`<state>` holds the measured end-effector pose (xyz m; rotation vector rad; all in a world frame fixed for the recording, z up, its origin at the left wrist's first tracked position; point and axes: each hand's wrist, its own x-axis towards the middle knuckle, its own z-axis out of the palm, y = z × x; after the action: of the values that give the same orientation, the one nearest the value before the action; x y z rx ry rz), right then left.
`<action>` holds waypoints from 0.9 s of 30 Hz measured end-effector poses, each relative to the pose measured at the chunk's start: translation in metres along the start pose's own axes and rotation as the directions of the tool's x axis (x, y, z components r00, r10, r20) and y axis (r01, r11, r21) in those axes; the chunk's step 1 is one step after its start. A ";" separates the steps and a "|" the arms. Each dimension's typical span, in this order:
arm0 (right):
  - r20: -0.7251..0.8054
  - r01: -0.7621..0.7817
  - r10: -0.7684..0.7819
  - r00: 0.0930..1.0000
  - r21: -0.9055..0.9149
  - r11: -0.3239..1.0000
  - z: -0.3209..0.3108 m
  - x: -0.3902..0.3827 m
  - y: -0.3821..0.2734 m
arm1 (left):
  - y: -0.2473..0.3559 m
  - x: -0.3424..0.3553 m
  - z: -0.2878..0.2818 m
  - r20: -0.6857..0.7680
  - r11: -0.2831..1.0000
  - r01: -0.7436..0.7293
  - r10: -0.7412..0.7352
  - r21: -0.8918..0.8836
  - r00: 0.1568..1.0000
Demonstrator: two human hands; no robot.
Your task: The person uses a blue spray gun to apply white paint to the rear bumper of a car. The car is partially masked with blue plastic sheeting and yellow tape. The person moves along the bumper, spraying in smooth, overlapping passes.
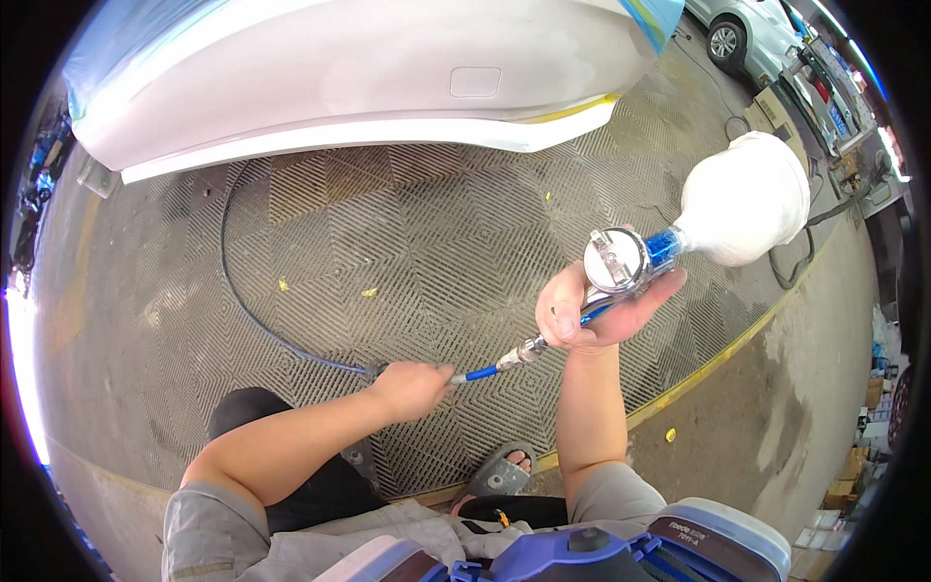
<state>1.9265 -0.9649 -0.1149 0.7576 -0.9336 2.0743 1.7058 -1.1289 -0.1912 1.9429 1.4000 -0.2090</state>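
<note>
My right hand [572, 306] grips a spray gun [616, 260] with a round silver front piece, a blue section and a large white cup [742, 194] that points to the upper right. A metal coupling [524, 352] and short blue tube run down-left from the gun to my left hand [412, 388], whose fingers are closed round the air hose. The grey-blue hose [281, 330] loops away across the floor from there. Above my hands stands a pale body panel [359, 73] with a white lower edge, yellow tape and blue masking film [643, 21].
Grey grated floor tiles [407, 252] end at a yellow edge strip [708, 359] on the right. A silver car [737, 39], equipment [815, 97] and a dark hose [795, 272] are at upper right; boxes [853, 466] line the far right. A blue respirator [582, 553] shows at the lower edge.
</note>
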 end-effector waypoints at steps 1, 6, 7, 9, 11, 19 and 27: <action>0.008 -0.007 0.007 1.000 -0.005 1.000 0.000 0.001 0.000 | 0.000 -0.001 0.000 -0.013 1.000 -0.007 0.007 0.001 1.000; 0.056 -0.018 0.018 0.998 -0.006 1.000 0.001 0.001 0.006 | -0.002 -0.005 0.004 -0.024 1.000 -0.014 0.015 0.027 1.000; 0.056 -0.019 0.018 0.998 0.008 1.000 0.000 0.002 0.006 | -0.002 -0.006 0.005 -0.034 0.999 -0.017 0.018 0.027 0.999; 0.054 -0.023 0.022 0.998 0.011 1.000 0.000 0.002 0.007 | -0.002 -0.006 0.005 -0.051 0.999 -0.025 0.026 0.025 0.998; 0.041 -0.025 0.024 0.999 0.024 0.999 0.001 0.003 0.006 | -0.001 -0.007 0.004 -0.040 0.999 -0.023 0.024 0.030 0.999; -0.007 -0.024 0.025 1.000 0.015 1.000 0.000 -0.002 0.006 | 0.001 -0.005 0.003 -0.024 0.999 -0.019 0.020 0.036 1.000; -0.554 -0.112 -0.035 0.832 -0.228 0.967 0.021 0.007 0.013 | 0.004 -0.006 0.005 -0.002 0.999 -0.025 0.025 0.031 1.000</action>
<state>1.9166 -0.9848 -0.1023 -0.0186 -0.8499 1.9872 1.7081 -1.1374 -0.1904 1.9855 1.3808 -0.2170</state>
